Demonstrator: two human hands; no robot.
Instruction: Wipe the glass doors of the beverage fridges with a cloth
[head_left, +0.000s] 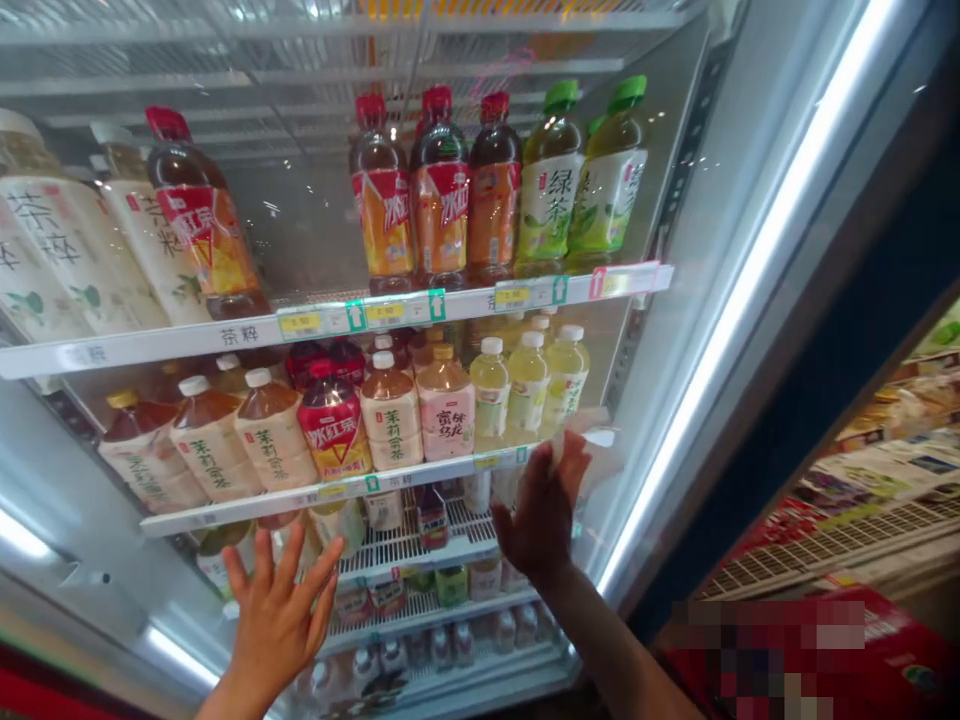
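A lit drinks cooler with several rows of bottles fills the view. My left hand (281, 605) is raised at the lower left with its fingers spread and nothing in it, in front of the lower shelves. To the right, my right hand (541, 500) is held up with its fingers apart, just below the yellow-green bottles (528, 385) at the right end of the second shelf (300, 490). A bottle with a red label (332, 425) stands among white-labelled tea bottles on that shelf. No bottle is in either hand.
Above, the top shelf (450, 305) bears red-capped bottles (442, 200) and green-capped bottles (551, 185). A bright light strip (739, 300) runs down the cooler's right side. Racks of packaged goods (862, 480) stand farther right, with a red item (900, 640) below them.
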